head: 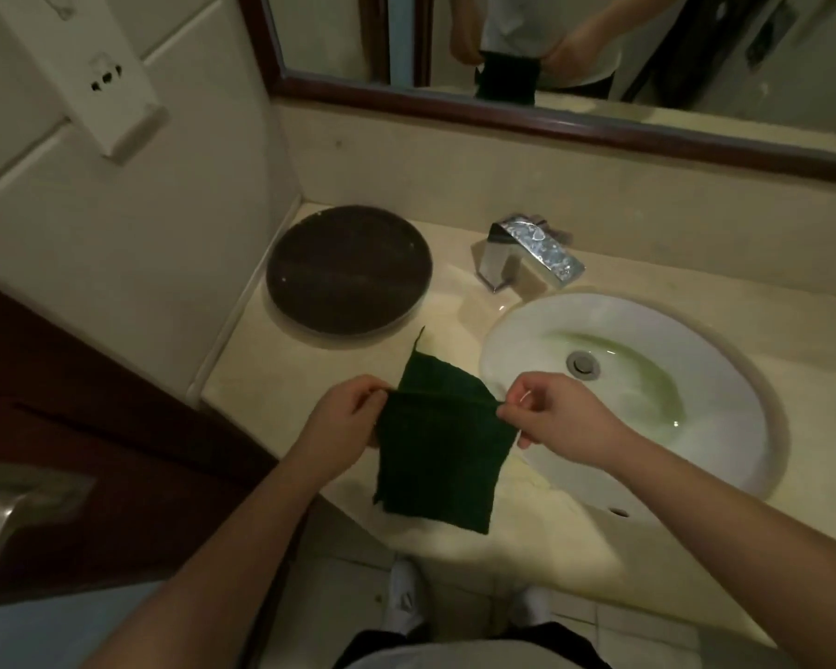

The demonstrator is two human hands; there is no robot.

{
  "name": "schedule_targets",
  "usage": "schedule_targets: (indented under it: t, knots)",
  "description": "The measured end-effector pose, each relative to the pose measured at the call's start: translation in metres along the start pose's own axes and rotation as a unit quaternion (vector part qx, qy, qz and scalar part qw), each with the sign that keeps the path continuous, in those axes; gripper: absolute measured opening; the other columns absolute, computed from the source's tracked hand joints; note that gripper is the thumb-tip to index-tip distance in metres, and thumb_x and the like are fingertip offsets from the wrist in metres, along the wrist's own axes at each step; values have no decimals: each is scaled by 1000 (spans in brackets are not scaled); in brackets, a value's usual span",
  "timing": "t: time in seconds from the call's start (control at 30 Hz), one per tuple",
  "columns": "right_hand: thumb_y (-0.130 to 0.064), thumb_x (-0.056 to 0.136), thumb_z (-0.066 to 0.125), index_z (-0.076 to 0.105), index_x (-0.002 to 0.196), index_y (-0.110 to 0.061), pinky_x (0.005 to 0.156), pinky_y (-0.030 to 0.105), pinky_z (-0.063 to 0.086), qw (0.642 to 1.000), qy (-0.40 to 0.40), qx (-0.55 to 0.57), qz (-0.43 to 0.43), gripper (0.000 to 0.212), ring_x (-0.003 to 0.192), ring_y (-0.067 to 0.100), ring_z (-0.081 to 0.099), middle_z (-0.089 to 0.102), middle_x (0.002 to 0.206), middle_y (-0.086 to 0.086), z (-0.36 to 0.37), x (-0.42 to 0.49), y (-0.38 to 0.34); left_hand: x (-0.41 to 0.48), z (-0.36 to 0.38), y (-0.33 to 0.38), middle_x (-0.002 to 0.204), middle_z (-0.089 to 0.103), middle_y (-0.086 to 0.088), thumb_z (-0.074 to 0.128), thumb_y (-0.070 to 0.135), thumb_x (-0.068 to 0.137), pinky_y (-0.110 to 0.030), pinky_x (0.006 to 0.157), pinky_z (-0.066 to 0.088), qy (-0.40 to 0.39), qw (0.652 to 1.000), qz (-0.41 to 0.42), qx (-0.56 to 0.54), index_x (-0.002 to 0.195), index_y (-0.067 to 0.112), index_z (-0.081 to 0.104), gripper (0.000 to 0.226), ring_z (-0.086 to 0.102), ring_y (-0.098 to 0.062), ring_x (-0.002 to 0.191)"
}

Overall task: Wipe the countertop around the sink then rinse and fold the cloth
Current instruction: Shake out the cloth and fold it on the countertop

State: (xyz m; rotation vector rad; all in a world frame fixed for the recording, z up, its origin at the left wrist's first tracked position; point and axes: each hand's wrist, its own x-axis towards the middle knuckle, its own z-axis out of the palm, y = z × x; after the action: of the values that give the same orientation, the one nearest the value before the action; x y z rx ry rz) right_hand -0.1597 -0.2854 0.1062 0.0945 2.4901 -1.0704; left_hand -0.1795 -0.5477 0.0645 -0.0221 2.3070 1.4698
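Green cloth (438, 456) hangs between my hands, fold running 9-to-3; left hand (346, 417) and right hand (549, 415) each pinch a corner, equally near.

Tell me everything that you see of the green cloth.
The cloth is dark green, roughly square, with a coarse, towel-like weave. It is folded over a taut line between both hands: the left hand pinches one end, the right hand the other. One flap hangs toward the person, one lies behind. It is over the countertop, left of the sink.
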Motion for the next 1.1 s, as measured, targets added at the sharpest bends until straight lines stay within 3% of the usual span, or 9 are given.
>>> schedule_targets:
  t: [0.13,0.23,0.37,0.53,0.67,0.73,0.9,1.03,1.1]
  knots:
    - [-28,89,65,64,89,-7,71,34,55,996,50,38,70,21,56,9,67,72,69,3,0,42,16,66,14,13,94,65,-4,48,18,98,-45,76,59,33,998,17,43,93,27,60,16,65,-20,86]
    - [-32,89,64,63,96,-4,73,39,57,988,61,62,125,29,68,18,71,73,81,8,1,67,31,92,27,15,109,64,-6,50,21,98,-36,76,52,52,987,8,155,109,23,57,14,61,-18,90]
    - [-46,84,66,57,117,-9,80,36,51,983,47,-89,156,51,96,27,64,66,109,10,15,70,54,64,46,5,111,56,1,54,21,95,-28,84,47,120,949,105,273,118,20,56,23,53,-12,98]
    - [-48,74,70,56,97,-24,70,30,46,981,49,-166,-85,36,83,13,52,54,94,-4,47,24,59,2,52,-46,99,59,1,58,31,84,-30,75,50,-108,880,286,363,102,19,66,23,53,-13,89]
    - [-64,66,60,59,100,-26,66,27,39,929,-11,-311,-202,51,83,13,47,52,93,-5,84,-2,71,-2,38,-79,109,63,-6,73,25,75,-31,79,52,-105,861,267,421,109,14,68,36,61,-21,97]
    - [-55,73,59,60,97,-26,66,29,41,921,26,-327,-212,38,84,16,50,54,92,-4,95,-3,76,1,36,-83,104,67,-9,69,13,75,-29,76,54,-83,857,292,417,101,10,71,27,64,-23,92]
    - [-30,77,63,64,84,-21,72,29,43,940,78,-219,-251,12,89,15,51,60,91,-5,96,-12,64,-10,24,-75,80,65,-4,47,20,81,-19,65,37,-58,883,294,362,85,11,67,23,61,-19,70]
    - [-25,80,59,57,83,-23,55,27,40,978,-25,-64,-199,4,63,12,53,59,70,-5,96,-30,54,-42,14,-71,85,61,7,51,22,88,-11,67,34,-40,932,229,279,95,20,61,12,54,-4,76]
    - [-25,86,58,59,88,-23,57,29,45,987,-18,-30,-155,3,62,13,58,63,72,-1,98,-25,51,-43,15,-66,93,62,13,56,18,93,-8,70,40,-19,964,167,205,103,27,56,14,57,3,85]
